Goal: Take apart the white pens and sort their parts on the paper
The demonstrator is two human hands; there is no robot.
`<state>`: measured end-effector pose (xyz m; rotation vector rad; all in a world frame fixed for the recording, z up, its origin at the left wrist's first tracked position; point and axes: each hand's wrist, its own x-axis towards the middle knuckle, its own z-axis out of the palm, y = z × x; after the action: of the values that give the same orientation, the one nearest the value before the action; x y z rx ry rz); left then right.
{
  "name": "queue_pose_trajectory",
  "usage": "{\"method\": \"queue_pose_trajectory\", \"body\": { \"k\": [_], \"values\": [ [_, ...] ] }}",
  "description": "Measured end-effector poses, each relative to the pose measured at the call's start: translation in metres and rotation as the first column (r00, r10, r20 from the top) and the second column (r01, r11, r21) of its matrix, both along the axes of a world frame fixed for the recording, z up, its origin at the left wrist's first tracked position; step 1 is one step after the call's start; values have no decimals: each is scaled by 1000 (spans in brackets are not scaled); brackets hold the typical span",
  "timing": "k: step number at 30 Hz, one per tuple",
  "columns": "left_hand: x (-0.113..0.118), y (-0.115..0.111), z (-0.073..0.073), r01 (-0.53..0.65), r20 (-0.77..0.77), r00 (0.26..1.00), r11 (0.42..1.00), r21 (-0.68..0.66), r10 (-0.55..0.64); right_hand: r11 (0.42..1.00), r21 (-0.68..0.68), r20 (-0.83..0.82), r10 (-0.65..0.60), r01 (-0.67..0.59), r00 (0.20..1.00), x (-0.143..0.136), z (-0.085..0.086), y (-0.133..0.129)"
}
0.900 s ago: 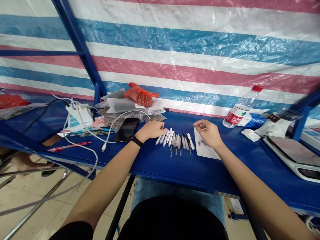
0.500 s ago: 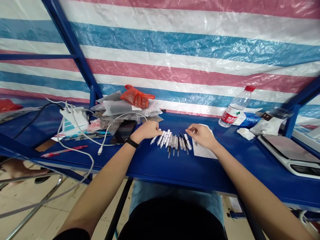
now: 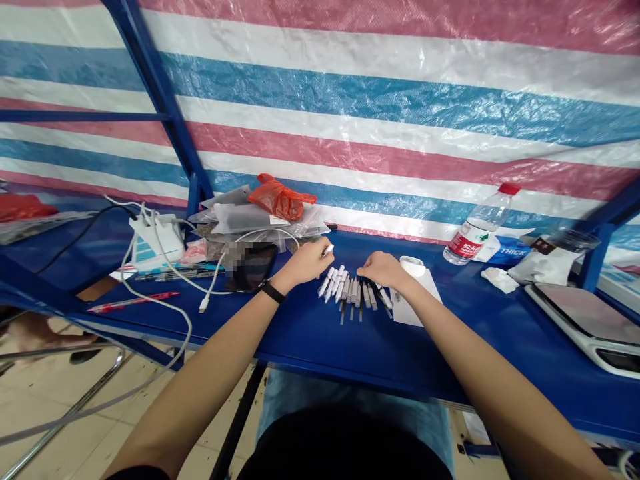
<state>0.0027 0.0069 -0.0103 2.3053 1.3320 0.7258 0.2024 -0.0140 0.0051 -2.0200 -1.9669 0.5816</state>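
My left hand [image 3: 309, 262] is closed round a small white pen part [image 3: 328, 250], only its end showing, held just above the blue table. Fingers pinched, my right hand [image 3: 384, 269] reaches down at the back of a row of pen parts; its fingertips hide whatever is between them. Below my hands lie several white pen pieces [image 3: 334, 283] side by side. To their right are several grey pen grips [image 3: 357, 293] with thin dark refills sticking out. A white sheet of paper [image 3: 417, 310] lies partly under my right wrist.
Behind my right hand is a round white object [image 3: 412, 262]. A water bottle [image 3: 470, 230] and a scale [image 3: 583, 317] are farther right. On the left lie a phone [image 3: 250, 267], a white cable [image 3: 213, 273], a red pen [image 3: 133, 302] and an orange bag [image 3: 280, 198] on plastic bags.
My left hand has lifted off the white pieces with a white pen part in it. My right hand has moved left over the grey grips and its fingers have closed. The view has shifted slightly.
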Motion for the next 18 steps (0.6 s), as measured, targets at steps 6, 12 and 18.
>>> {"method": "queue_pose_trajectory", "body": {
  "k": [6, 12, 18],
  "values": [
    [5, 2, -6, 29, 92, 995, 997, 67, -35, 997, 51, -208, -47, 59, 977, -1, 1, -1],
    [11, -6, -6, 162, 282, 942, 983, 90, -181, 912, 308, -556, -57, 270, 829, 23, 14, -2],
    [21, -19, -9, 281, 289, 913, 958, 62, -286, 640, 571, -798, 283, 515, 533, 23, 16, -8]
  ]
}}
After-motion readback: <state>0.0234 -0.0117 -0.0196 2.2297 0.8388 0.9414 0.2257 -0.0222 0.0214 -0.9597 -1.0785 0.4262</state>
